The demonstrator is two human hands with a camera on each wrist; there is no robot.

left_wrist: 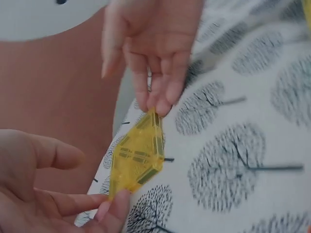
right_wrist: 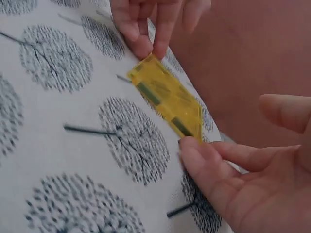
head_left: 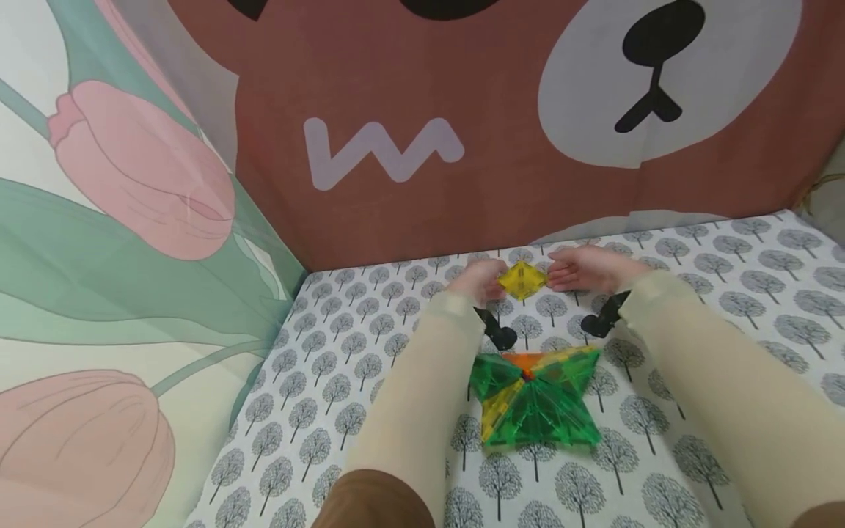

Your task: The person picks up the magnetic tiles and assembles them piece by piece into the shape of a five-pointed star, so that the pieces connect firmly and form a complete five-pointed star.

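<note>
A small translucent yellow diamond of magnetic tiles [head_left: 522, 280] stands near the far edge of the cloth, between the two hands. My left hand [head_left: 480, 281] touches its left point with the fingertips, the thumb held apart from it. At the opposite point, the fingertips of my right hand [head_left: 590, 269] meet the tile, that thumb also away from the piece. In the left wrist view the yellow tiles [left_wrist: 137, 155] look thick, with dark strips along the edges. Nearer to me, between the forearms, lies a star-shaped magnetic tile build [head_left: 538, 411] in green, yellow and orange.
White cloth with grey trees [head_left: 350, 381] covers the surface. Behind it rises a brown bear-print hanging [head_left: 409, 213], and a tulip-print hanging [head_left: 132, 293] borders the left side. Black wrist devices [head_left: 499, 336] sit on both sleeves, above the star.
</note>
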